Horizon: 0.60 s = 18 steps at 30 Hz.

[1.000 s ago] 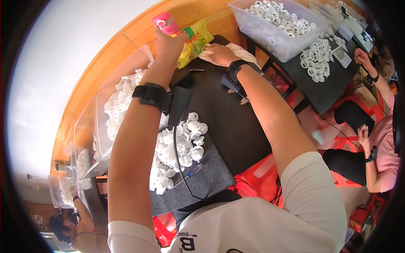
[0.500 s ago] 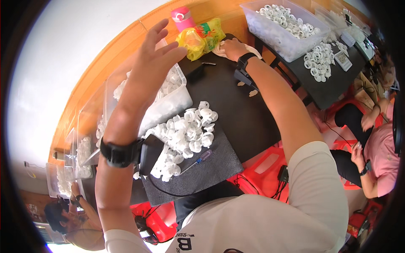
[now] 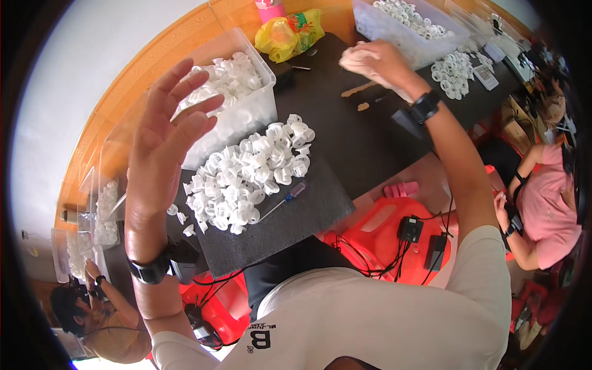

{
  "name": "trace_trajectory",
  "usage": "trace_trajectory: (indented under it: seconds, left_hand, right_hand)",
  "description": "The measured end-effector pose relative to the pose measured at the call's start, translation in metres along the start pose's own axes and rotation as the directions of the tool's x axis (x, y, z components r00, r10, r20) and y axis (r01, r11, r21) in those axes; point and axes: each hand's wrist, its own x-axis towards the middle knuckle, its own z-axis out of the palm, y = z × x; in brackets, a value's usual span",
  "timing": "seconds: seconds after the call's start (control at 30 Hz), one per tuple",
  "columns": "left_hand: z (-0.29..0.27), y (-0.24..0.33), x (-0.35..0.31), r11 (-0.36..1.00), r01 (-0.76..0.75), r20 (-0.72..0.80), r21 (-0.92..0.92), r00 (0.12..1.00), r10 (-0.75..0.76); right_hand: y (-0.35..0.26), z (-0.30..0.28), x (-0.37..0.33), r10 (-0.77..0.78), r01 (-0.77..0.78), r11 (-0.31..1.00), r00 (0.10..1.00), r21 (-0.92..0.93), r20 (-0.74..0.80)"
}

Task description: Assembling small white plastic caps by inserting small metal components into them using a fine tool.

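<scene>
My left hand [image 3: 165, 132] is raised, fingers spread and holding nothing, in front of a translucent bin [image 3: 262, 108] of white plastic parts. Off to the right, my right hand [image 3: 394, 66] grips a crumpled off-white cloth [image 3: 357, 58] over the far part of the black table [image 3: 327, 129]. Tan patches [image 3: 362, 106] mark the tabletop near the cloth. A heap of small white plastic parts [image 3: 246, 176] lies on a dark board [image 3: 296, 225]. Beside the heap rests a screwdriver [image 3: 295, 192] with a clear bluish handle.
A yellow plastic bag [image 3: 277, 40] and a pink container [image 3: 269, 9] stand at the back. A second bin [image 3: 401, 40] and white rings [image 3: 453, 74] occupy the table at right. Red stools [image 3: 370, 225] with black cables are below. Co-workers sit at far left and right.
My right hand has lifted the cloth from beside the yellow bag and brought it right. My left hand has moved left and down, uncovering more of the bin and heap.
</scene>
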Motion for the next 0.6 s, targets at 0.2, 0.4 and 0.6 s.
trace_trajectory:
  seconds: [0.2, 0.4, 0.6]
  left_hand:
    - [0.009, 0.005, -0.042, 0.999, 0.017, 0.075, 0.039, 0.997, -0.02]
    - [-0.029, 0.003, -0.112, 0.996, 0.036, -0.025, 0.079, 0.999, -0.034]
    - [-0.067, -0.017, -0.177, 0.996, 0.084, -0.152, 0.008, 0.985, -0.081]
  right_hand:
    - [-0.045, 0.099, -0.014, -0.219, 0.243, 0.948, 0.967, -0.206, 0.133]
    - [-0.083, 0.087, -0.071, -0.16, 0.202, 0.943, 0.972, -0.263, 0.174]
    - [-0.139, 0.048, -0.122, -0.196, 0.256, 0.958, 0.916, -0.132, 0.35]
